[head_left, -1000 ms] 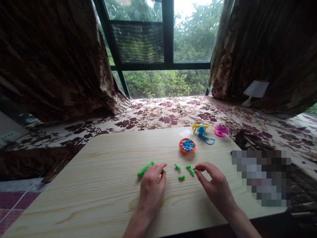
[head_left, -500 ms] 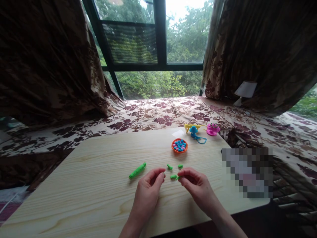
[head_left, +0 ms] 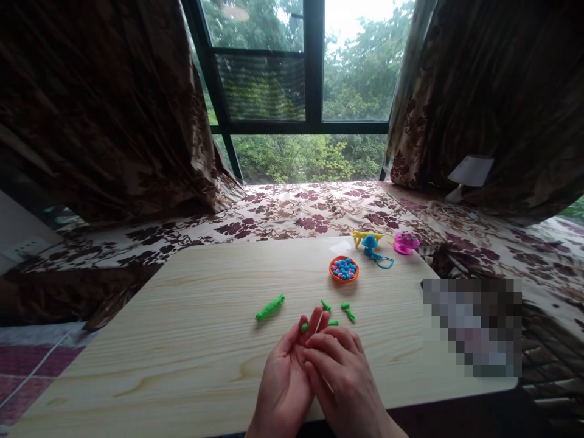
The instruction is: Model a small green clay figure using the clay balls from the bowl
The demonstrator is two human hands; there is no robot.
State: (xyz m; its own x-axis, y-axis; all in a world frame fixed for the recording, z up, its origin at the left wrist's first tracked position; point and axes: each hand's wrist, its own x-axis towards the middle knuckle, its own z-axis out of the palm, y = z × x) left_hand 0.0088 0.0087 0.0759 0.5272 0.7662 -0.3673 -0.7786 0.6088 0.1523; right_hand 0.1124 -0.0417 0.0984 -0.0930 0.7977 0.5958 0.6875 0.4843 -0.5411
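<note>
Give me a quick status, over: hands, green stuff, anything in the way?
Left hand open, palm up. Right hand over left palm, green speck showing there. Green roll lies apart on the table. Orange bowl beyond, out of the way.

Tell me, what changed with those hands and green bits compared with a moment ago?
The left hand has turned palm up, and the right hand has moved left to meet it, fingertips over that palm with a small green bit beside them; before, they were apart. Whether anything was let go is unclear. The green roll, loose green pieces and orange bowl stayed put.
</note>
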